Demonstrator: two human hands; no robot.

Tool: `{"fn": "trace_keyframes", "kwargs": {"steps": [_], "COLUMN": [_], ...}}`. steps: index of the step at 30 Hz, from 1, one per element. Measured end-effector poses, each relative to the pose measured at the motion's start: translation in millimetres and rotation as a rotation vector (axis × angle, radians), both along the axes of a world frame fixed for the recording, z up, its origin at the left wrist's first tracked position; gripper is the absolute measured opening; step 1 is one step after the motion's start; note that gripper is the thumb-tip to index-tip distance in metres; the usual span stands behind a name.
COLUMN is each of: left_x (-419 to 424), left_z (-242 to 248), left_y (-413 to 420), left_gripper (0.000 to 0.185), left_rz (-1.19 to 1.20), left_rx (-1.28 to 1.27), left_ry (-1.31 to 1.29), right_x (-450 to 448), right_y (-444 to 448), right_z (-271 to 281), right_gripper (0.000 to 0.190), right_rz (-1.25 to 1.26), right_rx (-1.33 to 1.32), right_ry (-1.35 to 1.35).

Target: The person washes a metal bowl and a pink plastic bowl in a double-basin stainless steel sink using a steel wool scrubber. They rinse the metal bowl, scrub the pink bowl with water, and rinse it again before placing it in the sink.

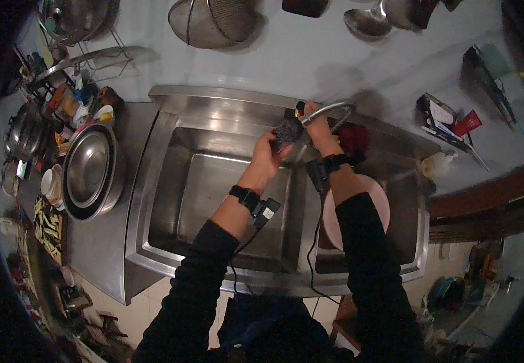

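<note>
Over the back of the large steel sink basin (230,204), my left hand (268,154) holds a dark grey scouring pad (287,132), probably steel wool. My right hand (317,125) is up at the faucet (330,111), its fingers closed around the area by the tap's base. The curved metal spout passes in front of this hand and partly hides it. A dark red cloth-like item (352,139) lies behind my right wrist. Under my right forearm, a pink basin (375,190) sits in the smaller sink bowl. Whether water runs is not clear.
Nested metal bowls (90,170) stand on the left counter, beside a tray of cut food pieces (47,224). A strainer (216,22) and a ladle (368,23) hang on the wall. Cables trail from both wrist straps across the sink's front rim.
</note>
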State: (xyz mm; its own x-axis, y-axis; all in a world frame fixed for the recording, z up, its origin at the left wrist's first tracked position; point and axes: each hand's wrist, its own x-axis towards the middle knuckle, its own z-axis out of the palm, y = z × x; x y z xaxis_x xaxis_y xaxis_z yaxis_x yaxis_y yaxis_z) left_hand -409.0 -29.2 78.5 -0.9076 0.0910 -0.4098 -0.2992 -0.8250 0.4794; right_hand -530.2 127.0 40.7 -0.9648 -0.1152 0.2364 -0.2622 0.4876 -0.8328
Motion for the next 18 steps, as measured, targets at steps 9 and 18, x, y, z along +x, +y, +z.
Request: {"fn": "trace_keyframes", "kwargs": {"steps": [9,18], "left_x": [43,205], "left_z": [31,103], "left_y": [7,81], "left_gripper": [0.031,0.036], "left_rz": [-0.077,-0.206], "left_rx": [0.099,-0.055], "left_ry": [0.017,0.142], "right_x": [114,326], "right_y": [20,93], "right_z": [72,150], "right_gripper": [0.032,0.031], "right_rz": [-0.095,0.249], "right_rx": [-0.308,-0.95], "right_ry": [-0.738,-0.729]}}
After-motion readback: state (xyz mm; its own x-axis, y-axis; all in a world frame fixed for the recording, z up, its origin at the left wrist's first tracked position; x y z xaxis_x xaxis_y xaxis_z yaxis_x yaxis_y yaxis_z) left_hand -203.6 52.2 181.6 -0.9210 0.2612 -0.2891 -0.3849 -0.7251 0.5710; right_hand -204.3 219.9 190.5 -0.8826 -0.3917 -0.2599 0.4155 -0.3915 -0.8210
